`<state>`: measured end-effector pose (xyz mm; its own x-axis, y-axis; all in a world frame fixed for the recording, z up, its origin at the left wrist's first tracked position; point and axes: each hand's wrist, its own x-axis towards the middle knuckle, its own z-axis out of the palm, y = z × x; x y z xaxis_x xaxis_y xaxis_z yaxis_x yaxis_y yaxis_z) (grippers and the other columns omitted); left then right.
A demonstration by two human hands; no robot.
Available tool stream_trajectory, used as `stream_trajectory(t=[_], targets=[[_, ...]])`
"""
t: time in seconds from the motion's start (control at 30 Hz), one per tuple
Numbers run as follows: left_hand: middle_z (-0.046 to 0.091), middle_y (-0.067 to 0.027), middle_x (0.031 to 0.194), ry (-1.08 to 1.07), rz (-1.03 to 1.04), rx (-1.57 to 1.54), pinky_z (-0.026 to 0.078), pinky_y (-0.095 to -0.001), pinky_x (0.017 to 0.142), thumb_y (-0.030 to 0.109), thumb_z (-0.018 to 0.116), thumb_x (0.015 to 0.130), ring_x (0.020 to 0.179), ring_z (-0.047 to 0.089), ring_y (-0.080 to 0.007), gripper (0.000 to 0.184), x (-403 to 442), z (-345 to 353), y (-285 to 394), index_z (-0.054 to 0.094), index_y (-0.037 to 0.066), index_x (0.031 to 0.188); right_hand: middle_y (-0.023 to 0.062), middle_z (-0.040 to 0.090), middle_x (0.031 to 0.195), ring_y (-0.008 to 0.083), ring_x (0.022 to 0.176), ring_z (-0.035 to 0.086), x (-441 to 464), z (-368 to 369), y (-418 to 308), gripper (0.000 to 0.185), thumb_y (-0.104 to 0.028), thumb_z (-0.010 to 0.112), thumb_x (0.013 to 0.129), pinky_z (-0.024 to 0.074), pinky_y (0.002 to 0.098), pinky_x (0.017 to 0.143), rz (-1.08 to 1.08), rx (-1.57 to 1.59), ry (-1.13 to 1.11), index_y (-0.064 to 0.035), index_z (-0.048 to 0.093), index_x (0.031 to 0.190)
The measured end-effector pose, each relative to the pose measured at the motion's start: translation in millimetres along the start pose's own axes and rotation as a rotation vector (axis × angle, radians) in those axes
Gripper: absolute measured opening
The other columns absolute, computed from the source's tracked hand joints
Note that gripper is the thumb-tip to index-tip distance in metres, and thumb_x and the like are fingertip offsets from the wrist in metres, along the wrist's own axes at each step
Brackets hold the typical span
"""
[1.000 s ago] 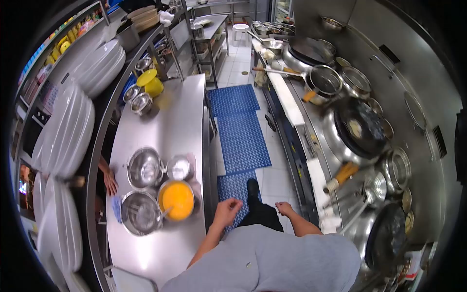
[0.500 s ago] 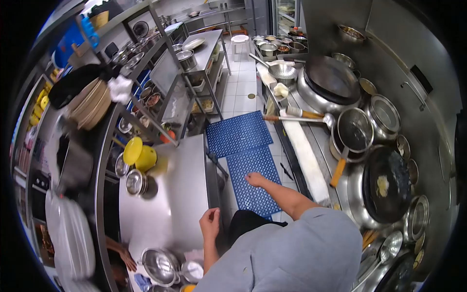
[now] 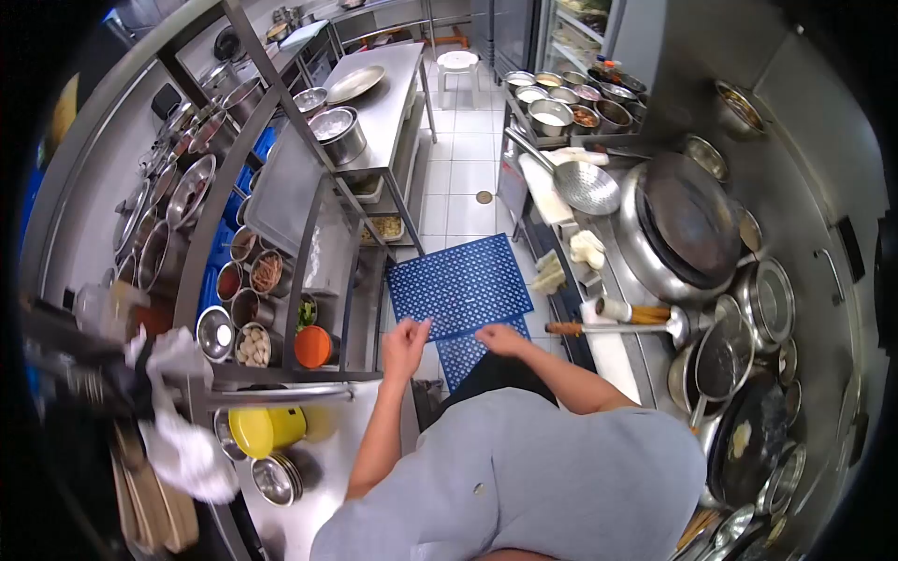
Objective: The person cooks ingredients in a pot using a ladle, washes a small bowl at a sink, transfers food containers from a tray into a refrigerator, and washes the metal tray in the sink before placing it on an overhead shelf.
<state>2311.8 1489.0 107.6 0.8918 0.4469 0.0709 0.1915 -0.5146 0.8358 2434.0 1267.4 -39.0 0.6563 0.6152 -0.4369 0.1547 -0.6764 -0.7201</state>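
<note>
My left hand (image 3: 404, 349) is raised ahead of my body, its fingers curled and nothing showing in them. Across from it, my right hand (image 3: 502, 339) is also closed with bent fingers, over the edge of the blue perforated floor mats (image 3: 458, 286). Neither hand touches anything. To the right, a ladle (image 3: 617, 327) with a wooden handle lies across the cooking counter. A handled strainer (image 3: 725, 355) rests over a pot, and a wok (image 3: 748, 439) behind it holds a small pale yellow piece.
A steel shelf with pots and tubs, one with an orange lid (image 3: 314, 347), lines the left. Below it are a yellow container (image 3: 267, 430) and stacked bowls (image 3: 276, 479). A large skimmer (image 3: 586, 187) lies ahead right. A white stool (image 3: 457, 70) stands at the aisle's far end.
My view has moved forward along the aisle, so the shelf and counter appear nearer. My left hand has come up and forward, level with my right. Another person's hand at lower left has left view.
</note>
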Motion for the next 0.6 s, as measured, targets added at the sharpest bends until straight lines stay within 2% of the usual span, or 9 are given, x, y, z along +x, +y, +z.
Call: stream_trajectory(t=[0.07,0.13,0.17,0.23,0.27,0.3,0.37,0.5,0.6], targets=[[0.055,-0.0030,0.053,0.022,0.033,-0.060,0.041,-0.0268,0.051,0.026,0.069,0.089,0.053,0.055,-0.0091,0.025,72,2,13,0.067,0.001,0.083,0.0117,0.070,0.085,0.0259,0.082,0.067,60,-33,16,0.047,-0.049,0.051,0.093,0.0503,0.0389,0.076,-0.010,0.036,0.202,-0.0067,0.069,0.101],[0.061,-0.0023,0.061,-0.049,0.038,-0.240,0.045,-0.0238,0.057,0.021,0.068,0.090,0.061,0.061,-0.0081,0.022,140,2,13,0.067,0.000,0.097,0.0117,0.069,0.084,0.0232,0.077,0.067,114,-64,14,0.045,-0.047,0.051,0.094,0.0504,0.0381,0.074,0.045,0.086,0.246,-0.0068,0.069,0.102],[0.061,-0.0023,0.061,-0.033,0.045,-0.234,0.045,-0.0238,0.057,0.021,0.068,0.090,0.061,0.061,-0.0081,0.022,170,7,11,0.067,0.000,0.097,0.0113,0.069,0.083,0.0223,0.075,0.067,138,-78,15,0.044,-0.046,0.050,0.094,0.0505,0.0378,0.073,0.068,0.139,0.262,-0.0069,0.069,0.102],[0.068,-0.0060,0.081,-0.012,-0.023,-0.467,0.053,-0.0252,0.075,0.018,0.062,0.095,0.072,0.063,-0.0100,0.021,228,21,-2,0.066,-0.001,0.102,0.0115,0.069,0.083,0.0214,0.074,0.067,191,-104,11,0.044,-0.046,0.050,0.095,0.0506,0.0373,0.072,0.051,0.087,0.261,-0.0067,0.069,0.102],[0.069,-0.0085,0.091,-0.019,-0.116,-0.642,0.053,-0.0265,0.078,0.020,0.060,0.096,0.082,0.066,-0.0120,0.025,256,29,-16,0.064,-0.002,0.108,0.0116,0.069,0.083,0.0205,0.073,0.067,220,-117,7,0.044,-0.045,0.049,0.096,0.0508,0.0368,0.071,0.053,0.042,0.260,-0.0064,0.069,0.102],[0.069,-0.0085,0.091,-0.004,-0.119,-0.633,0.053,-0.0265,0.078,0.020,0.060,0.096,0.082,0.066,-0.0120,0.025,283,35,-18,0.064,-0.002,0.108,0.0116,0.069,0.083,0.0205,0.073,0.067,242,-132,-1,0.044,-0.045,0.049,0.096,0.0508,0.0368,0.071,0.040,0.044,0.248,-0.0064,0.069,0.102],[0.069,-0.0082,0.097,0.019,-0.263,-0.762,0.053,-0.0259,0.076,0.023,0.059,0.097,0.084,0.066,-0.0126,0.028,337,40,-20,0.063,-0.001,0.111,0.0213,0.067,0.094,0.0409,0.091,0.064,282,-147,-22,0.046,-0.046,0.047,0.095,0.0489,0.0460,0.082,0.020,0.165,0.227,-0.0055,0.067,0.098],[0.069,-0.0059,0.095,0.040,-0.254,-0.829,0.050,-0.0223,0.067,0.027,0.058,0.097,0.075,0.062,-0.0087,0.027,485,37,-11,0.064,0.003,0.108,0.0216,0.067,0.092,0.0402,0.090,0.064,324,-188,-77,0.044,-0.045,0.048,0.095,0.0492,0.0452,0.081,-0.086,0.115,0.262,-0.0042,0.066,0.098],[0.062,-0.0151,0.113,0.124,-0.291,-1.031,0.054,-0.0284,0.070,0.027,0.054,0.098,0.080,0.063,-0.0182,0.039,627,47,-25,0.051,-0.003,0.122,0.0199,0.068,0.095,0.0362,0.093,0.065,343,-209,-86,0.044,-0.045,0.051,0.095,0.0496,0.0407,0.081,-0.090,0.166,0.218,-0.0052,0.067,0.106]])
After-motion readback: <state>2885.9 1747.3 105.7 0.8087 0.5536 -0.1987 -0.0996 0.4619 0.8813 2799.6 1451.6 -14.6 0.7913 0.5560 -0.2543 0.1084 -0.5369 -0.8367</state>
